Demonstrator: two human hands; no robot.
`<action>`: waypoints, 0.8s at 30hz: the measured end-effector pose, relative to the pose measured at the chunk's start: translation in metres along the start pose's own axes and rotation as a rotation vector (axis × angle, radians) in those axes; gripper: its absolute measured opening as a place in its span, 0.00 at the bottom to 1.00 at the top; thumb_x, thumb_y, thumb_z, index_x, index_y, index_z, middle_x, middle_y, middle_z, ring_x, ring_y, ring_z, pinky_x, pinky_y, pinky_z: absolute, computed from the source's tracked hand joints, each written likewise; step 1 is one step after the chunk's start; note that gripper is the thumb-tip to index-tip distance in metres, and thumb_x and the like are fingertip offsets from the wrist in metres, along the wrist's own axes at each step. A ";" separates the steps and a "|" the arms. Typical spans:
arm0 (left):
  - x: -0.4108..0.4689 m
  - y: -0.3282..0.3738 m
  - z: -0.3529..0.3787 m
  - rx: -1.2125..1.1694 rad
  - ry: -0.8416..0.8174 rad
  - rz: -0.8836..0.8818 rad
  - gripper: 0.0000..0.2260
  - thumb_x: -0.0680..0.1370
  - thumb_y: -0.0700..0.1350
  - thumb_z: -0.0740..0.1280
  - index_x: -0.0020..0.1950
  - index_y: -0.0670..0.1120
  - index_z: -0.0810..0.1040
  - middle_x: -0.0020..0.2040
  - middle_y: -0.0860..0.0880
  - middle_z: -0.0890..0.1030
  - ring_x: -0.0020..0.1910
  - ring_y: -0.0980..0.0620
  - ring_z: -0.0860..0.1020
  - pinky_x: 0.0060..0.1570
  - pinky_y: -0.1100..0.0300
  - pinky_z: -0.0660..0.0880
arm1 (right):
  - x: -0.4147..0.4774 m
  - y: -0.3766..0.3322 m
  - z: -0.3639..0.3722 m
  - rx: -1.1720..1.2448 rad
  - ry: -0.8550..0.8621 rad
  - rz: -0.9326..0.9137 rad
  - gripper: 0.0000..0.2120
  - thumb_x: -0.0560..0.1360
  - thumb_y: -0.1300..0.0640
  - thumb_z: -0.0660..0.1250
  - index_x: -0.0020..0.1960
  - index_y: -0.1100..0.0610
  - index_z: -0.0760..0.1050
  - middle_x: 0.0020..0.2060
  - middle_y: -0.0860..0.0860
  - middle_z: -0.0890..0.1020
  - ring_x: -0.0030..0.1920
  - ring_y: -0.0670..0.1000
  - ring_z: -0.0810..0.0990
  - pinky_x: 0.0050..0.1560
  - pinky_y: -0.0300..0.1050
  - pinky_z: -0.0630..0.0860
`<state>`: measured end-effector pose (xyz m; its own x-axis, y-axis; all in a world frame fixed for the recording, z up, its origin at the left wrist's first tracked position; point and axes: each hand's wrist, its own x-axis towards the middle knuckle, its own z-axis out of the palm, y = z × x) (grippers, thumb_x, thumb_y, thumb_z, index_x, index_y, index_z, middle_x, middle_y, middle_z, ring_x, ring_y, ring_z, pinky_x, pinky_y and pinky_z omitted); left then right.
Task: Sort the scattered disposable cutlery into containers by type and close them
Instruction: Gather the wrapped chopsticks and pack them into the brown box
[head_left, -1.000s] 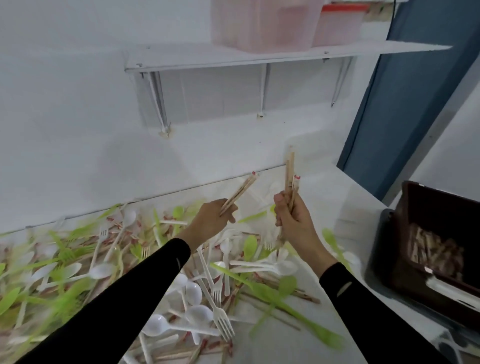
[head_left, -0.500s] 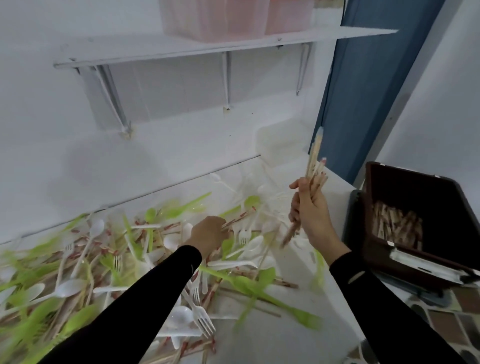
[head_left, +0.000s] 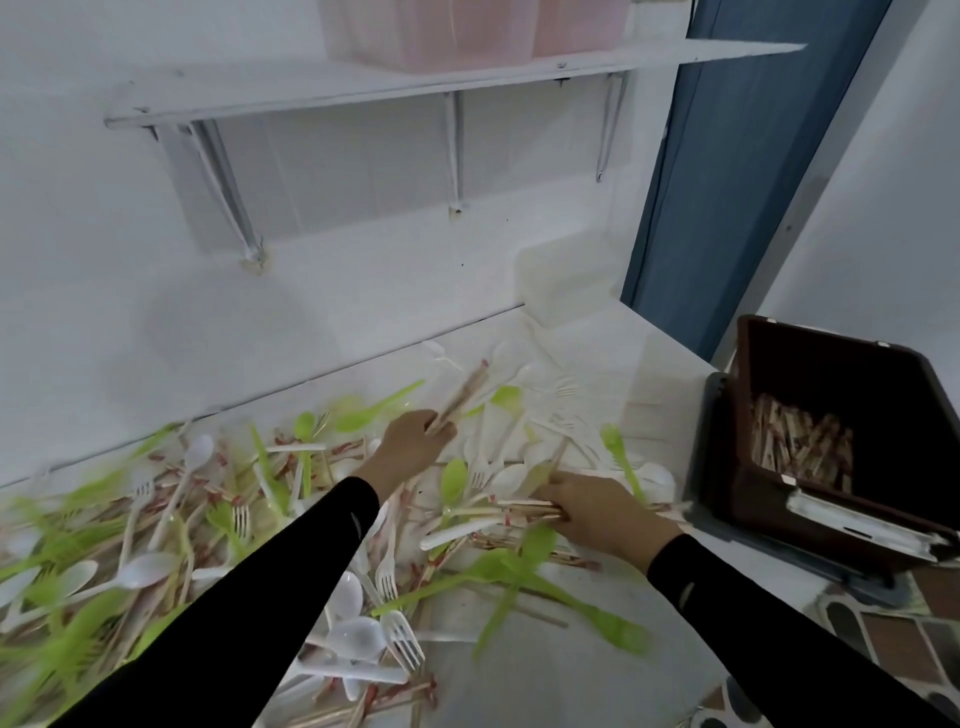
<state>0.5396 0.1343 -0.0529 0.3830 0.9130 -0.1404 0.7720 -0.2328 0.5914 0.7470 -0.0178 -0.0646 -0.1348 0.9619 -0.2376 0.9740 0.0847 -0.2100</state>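
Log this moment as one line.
left hand: holds chopsticks | right hand: grips chopstick bundle on cutlery pile | brown bin: open, binned chopsticks inside

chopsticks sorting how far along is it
Done: some wooden chopsticks lie in the open dark brown plastic bin. In hand: left hand and right hand each grip more. Left: green plastic spoons, white plastic forks and chopsticks cover the white counter.
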 end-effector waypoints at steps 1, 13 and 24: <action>0.002 0.005 -0.006 -0.096 0.034 -0.001 0.11 0.81 0.49 0.64 0.43 0.43 0.77 0.37 0.49 0.78 0.42 0.47 0.77 0.39 0.58 0.68 | 0.001 0.002 0.003 -0.036 0.026 0.002 0.13 0.80 0.50 0.61 0.63 0.47 0.75 0.59 0.48 0.74 0.55 0.53 0.78 0.47 0.46 0.73; -0.040 0.000 0.000 -0.652 0.437 0.268 0.02 0.83 0.45 0.62 0.55 0.50 0.72 0.40 0.51 0.81 0.39 0.57 0.80 0.43 0.66 0.76 | 0.008 0.000 -0.043 0.296 0.576 -0.067 0.16 0.79 0.45 0.63 0.43 0.57 0.76 0.41 0.43 0.73 0.36 0.46 0.71 0.34 0.46 0.68; -0.053 -0.013 -0.024 -0.701 0.533 0.106 0.08 0.84 0.49 0.59 0.53 0.46 0.73 0.34 0.49 0.76 0.30 0.52 0.75 0.30 0.58 0.72 | 0.051 -0.037 -0.050 0.379 0.458 -0.007 0.17 0.82 0.42 0.55 0.45 0.55 0.68 0.37 0.53 0.81 0.37 0.55 0.78 0.36 0.50 0.74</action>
<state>0.4973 0.0972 -0.0339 0.0124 0.9735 0.2284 0.1901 -0.2265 0.9553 0.7128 0.0415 -0.0214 0.0336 0.9829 0.1810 0.8291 0.0737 -0.5543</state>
